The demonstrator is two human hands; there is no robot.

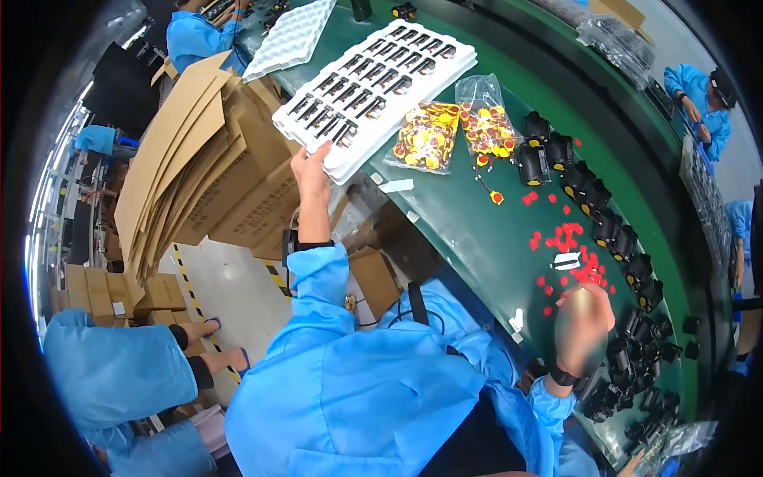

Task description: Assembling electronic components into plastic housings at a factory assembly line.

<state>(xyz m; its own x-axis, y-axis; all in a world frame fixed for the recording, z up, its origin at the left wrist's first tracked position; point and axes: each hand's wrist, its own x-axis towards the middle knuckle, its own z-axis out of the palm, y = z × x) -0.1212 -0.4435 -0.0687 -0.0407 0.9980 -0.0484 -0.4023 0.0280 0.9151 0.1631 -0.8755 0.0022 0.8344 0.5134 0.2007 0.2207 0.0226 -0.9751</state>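
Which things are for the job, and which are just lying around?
Seemingly for the job:
- white tray of dark parts, touched by the left hand
- red pieces beside the right hand
- perhaps the black parts alongside

Probably just lying about:
- brown cardboard sheets
- cardboard boxes on the floor

White tray (375, 131) of dark parts (371, 106)

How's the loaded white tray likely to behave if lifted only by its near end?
The white tray may tip, since most of it extends beyond the left hand. Its dark parts sit uncovered in rows, so they could slide out on a tilt. Its deep edge suggests it is fairly stiff.
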